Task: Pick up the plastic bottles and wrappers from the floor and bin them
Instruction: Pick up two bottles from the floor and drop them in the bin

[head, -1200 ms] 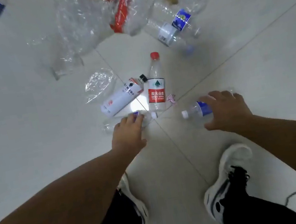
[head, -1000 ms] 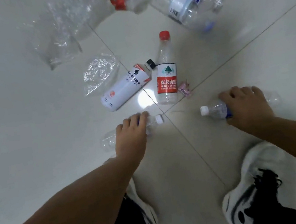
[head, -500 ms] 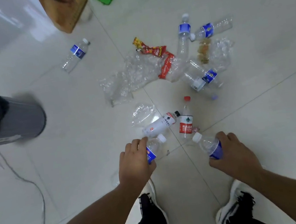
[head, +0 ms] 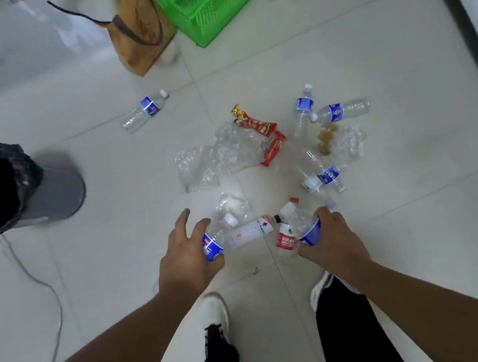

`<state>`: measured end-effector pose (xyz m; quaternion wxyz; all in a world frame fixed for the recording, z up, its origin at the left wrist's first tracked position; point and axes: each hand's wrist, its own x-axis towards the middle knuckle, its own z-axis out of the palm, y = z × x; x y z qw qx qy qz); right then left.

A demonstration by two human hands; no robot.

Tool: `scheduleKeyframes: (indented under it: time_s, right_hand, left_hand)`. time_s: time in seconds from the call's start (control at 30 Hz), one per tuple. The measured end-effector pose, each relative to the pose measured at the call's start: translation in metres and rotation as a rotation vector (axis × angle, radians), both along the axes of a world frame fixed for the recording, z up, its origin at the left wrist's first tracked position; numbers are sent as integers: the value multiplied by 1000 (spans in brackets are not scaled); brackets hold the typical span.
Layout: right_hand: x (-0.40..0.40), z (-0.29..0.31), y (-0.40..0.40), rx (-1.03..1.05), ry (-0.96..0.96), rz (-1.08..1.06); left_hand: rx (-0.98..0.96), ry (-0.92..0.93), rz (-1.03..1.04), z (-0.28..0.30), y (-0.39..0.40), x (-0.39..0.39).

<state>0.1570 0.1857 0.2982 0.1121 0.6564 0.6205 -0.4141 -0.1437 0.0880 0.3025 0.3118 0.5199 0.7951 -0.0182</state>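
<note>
Two bottles [head: 218, 237] now raised off floor [head: 394, 219]

Single head-worn wide-angle view, facing steeply down, floor [head: 365, 35] well below

Flat, slightly dim indoor light falls from overhead on a pale tiled floor [head: 367, 51], with a soft glare patch [head: 231, 202] among the clear litter. Shadows are faint (darkest beside the bin [head: 55, 194]). Wide-angle distortion bends the edges; the far top-left corner is smeared and blurred.
</note>
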Motion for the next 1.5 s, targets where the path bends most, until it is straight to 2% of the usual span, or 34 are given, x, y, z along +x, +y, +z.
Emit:
scheduleKeyframes:
  time_s: [0.13, 0.33, 0.47, 0.53, 0.63, 0.7, 0.8, 0.93, 1.07, 1.27, 1.4, 1.5]
  right_hand:
    - [-2, -45, 58, -17, 0, 56]
    - [-11, -157, 125, 155, -76, 278]
    - [-32, -249, 130, 220, -42, 275]
    - [-45, -288, 123, 245, -1, 261]
    - [-57, -323, 113, 264, 39, 248]
    - [-58, -328, 108, 285, 40, 263]
    - [-55, -312, 105, 292, 34, 278]
    - [-52, -249, 102, 238, 15, 324]
    - [-58, -163, 95, 155, -22, 330]
    - [-95, -35, 75, 125, -22, 220]
    - [-122, 15, 68, 96, -22, 136]
    - [-147, 30, 66, 76, 7, 97]
  left_hand:
    - [-58, 23, 61, -50, 21, 11]
    - [-121, 15, 1, -203, 72, 20]
    - [-127, -9, -104, -302, 88, 15]
    - [-133, 3, -220, -341, 88, 11]
    - [-49, 118, -317, -378, 78, 11]
    - [-18, 123, -324, -383, 68, 13]
    - [-36, 124, -214, -362, 58, 4]
    - [-68, 124, -40, -287, 51, -21]
    - [-73, 153, 3, -189, 38, -54]
    - [-78, 122, 41, -56, 30, -103]
    - [-46, 85, 75, -2, 32, -128]
    - [-19, 52, 76, 22, 35, -150]
